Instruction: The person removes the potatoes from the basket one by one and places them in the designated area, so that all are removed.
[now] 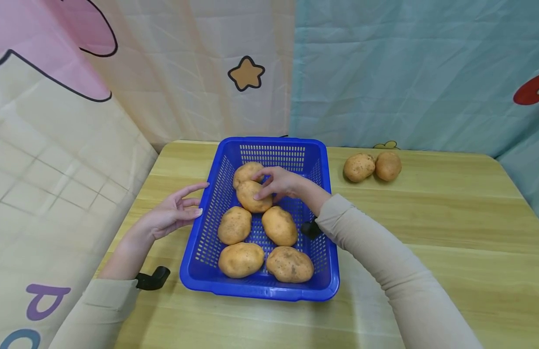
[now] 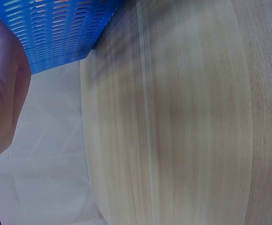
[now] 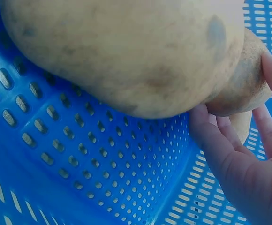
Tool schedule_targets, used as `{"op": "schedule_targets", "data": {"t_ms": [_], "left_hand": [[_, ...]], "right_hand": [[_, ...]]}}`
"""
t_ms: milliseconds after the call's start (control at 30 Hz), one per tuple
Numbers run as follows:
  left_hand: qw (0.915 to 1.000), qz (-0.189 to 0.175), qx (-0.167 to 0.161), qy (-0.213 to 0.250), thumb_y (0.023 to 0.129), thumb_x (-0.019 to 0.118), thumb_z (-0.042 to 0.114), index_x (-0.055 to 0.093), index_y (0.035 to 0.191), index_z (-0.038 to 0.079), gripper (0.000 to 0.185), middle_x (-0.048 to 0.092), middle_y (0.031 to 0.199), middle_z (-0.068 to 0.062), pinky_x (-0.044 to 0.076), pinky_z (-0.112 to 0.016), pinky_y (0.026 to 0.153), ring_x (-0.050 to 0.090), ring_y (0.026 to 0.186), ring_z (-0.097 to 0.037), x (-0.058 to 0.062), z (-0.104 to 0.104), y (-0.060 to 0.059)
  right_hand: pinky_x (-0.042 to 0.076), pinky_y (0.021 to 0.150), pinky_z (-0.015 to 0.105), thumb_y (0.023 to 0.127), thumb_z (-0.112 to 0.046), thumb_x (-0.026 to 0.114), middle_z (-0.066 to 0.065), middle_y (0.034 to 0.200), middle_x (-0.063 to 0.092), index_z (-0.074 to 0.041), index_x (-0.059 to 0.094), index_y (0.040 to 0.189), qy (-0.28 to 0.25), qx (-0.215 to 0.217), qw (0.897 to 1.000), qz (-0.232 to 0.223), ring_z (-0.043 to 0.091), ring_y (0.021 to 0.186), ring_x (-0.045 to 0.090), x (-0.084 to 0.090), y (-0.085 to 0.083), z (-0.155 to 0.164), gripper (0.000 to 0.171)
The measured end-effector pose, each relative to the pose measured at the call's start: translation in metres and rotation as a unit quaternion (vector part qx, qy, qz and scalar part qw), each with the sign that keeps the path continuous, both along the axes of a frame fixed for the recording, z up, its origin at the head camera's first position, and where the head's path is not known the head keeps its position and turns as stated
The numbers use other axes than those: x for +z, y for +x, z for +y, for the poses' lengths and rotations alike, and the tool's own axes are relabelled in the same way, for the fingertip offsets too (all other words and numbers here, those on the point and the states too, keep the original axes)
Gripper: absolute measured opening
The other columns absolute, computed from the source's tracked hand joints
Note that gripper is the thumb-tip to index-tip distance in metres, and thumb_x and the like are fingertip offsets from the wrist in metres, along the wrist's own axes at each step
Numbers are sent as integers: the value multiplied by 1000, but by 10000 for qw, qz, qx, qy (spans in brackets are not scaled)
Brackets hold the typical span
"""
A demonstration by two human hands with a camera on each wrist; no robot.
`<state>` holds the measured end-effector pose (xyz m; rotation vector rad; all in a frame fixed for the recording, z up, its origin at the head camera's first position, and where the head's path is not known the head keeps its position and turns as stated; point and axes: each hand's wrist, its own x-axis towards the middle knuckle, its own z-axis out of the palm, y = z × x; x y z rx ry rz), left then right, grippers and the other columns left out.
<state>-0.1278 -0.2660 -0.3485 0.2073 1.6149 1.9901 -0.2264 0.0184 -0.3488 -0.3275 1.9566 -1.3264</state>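
Blue slotted plastic basket [image 1: 326, 252] sits on a pale wooden table [image 1: 448, 232], near the table's left side. Six potatoes inside: two at the near end, two in the middle, two toward the far end.

Right hand [image 1: 280, 183] reaches into the basket from the right. Fingers curl over the top of the second potato from the far end [image 1: 251, 196], fingertips resting on it; that potato lies against the farthest potato [image 1: 246, 172]. Right wrist view: fingers [image 3: 220, 145] bent and touching the underside edge of a potato, with the basket's perforated floor just beneath. Grip reads as a loose hold around the potato, potato down among the others.

Left hand [image 1: 173, 213] is outside the basket, at its left wall. Fingers straight and relaxed, tips touching or just beside the blue rim; holding nothing. Left wrist view shows a finger [image 2: 7, 70] lying against the slotted wall.

Two more potatoes [image 1: 372, 166] lie on the bare table, well to the right of the basket near the far edge, touching each other.

Backdrop: printed cloth [image 1: 383, 72], pink, cream and teal, with a star motif.
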Motion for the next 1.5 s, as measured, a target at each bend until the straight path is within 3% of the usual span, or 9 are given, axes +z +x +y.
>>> {"op": "schedule_targets", "data": {"t_ms": [600,1033,1500], "left_hand": [[10000,55,-16,-26,90,53,-9,27,141,13,62,62,108,-10,54,-33,82,65,94,-21,1,0,0],[9999,46,-53,132,90,51,-10,29,140,14,60,62,107,-10,54,-33,82,65,94,-21,-1,-1,-1],[9998,49,-104,187,90,51,-10,29,140,14,60,62,108,-11,53,-33,83,65,95,-22,-1,-1,-1]], "right_hand": [[56,71,41,79,0,72,20,114,52,-9,49,130,-325,-225,9991,-159,29,97,58,7,-1,1,56],[55,76,45,81,2,69,23,124,44,-8,48,131,-541,-388,9973,-303,31,102,54,18,0,2,56],[55,77,45,82,3,67,21,119,50,-9,49,131,-904,-338,9944,-430,32,103,57,31,3,7,53]]}}
